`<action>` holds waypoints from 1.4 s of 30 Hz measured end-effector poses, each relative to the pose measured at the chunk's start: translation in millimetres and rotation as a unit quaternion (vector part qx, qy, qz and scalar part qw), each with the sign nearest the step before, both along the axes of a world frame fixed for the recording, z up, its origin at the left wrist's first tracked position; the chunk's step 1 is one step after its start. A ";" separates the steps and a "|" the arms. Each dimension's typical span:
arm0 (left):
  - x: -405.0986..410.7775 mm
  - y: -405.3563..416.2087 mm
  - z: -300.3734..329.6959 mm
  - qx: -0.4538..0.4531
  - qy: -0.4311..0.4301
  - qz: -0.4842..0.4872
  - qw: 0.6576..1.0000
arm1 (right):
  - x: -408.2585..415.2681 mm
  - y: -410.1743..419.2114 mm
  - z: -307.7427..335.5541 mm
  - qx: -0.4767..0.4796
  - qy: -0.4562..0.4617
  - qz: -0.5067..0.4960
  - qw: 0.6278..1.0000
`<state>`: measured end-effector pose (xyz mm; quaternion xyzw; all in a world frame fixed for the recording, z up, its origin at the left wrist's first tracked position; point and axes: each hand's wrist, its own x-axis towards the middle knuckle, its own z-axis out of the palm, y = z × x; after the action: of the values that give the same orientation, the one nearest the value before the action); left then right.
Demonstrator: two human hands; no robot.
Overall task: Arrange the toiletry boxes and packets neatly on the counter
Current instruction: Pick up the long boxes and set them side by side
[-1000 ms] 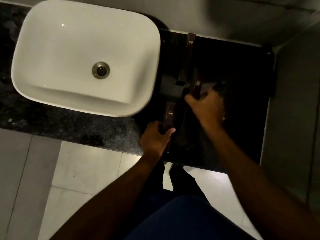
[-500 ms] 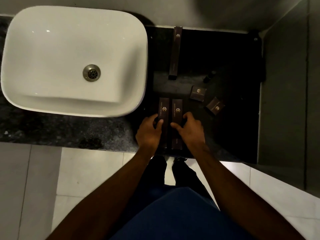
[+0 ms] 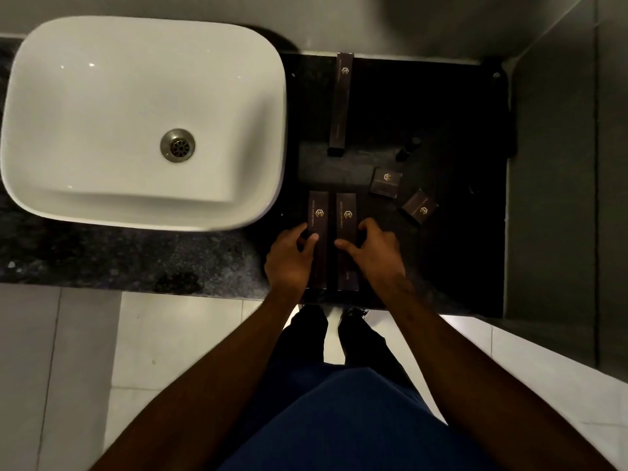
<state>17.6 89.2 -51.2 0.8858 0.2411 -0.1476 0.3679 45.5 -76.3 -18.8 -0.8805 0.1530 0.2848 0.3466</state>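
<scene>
On dark speckled counter (image 3: 102, 256) beside white basin (image 3: 136, 120), left hand (image 3: 289, 258) and right hand (image 3: 372, 253) each pinch a long box (image 3: 318, 215), (image 3: 346, 219); objects beyond lost in shadow.

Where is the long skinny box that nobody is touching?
The long box lies at the back of the dark counter, just right of the white sink, beyond the two boxes under the hands.

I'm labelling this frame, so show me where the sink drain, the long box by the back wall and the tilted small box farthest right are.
sink drain (image 3: 177, 145): head view, centre of the metal grate.
long box (image 3: 341, 103): head view, middle of its top face.
tilted small box (image 3: 419, 207): head view, middle of its top face.
</scene>
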 end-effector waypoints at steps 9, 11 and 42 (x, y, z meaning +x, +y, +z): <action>-2.2 0.1 -1.5 -0.003 -0.007 -0.005 1.000 | -0.6 1.0 1.7 -0.004 -0.016 0.000 1.000; -1.9 -0.2 -0.8 0.000 -0.009 -0.001 1.000 | -1.3 1.3 1.7 -0.007 -0.026 0.001 1.000; -2.1 2.2 1.7 -0.021 -0.007 -0.009 1.000 | -0.8 -1.8 -3.3 0.025 -0.011 -0.027 0.999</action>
<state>15.5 91.4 -49.6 0.8811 0.2272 -0.1501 0.3868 44.7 -78.0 -22.0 -0.8700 0.1655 0.2700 0.3778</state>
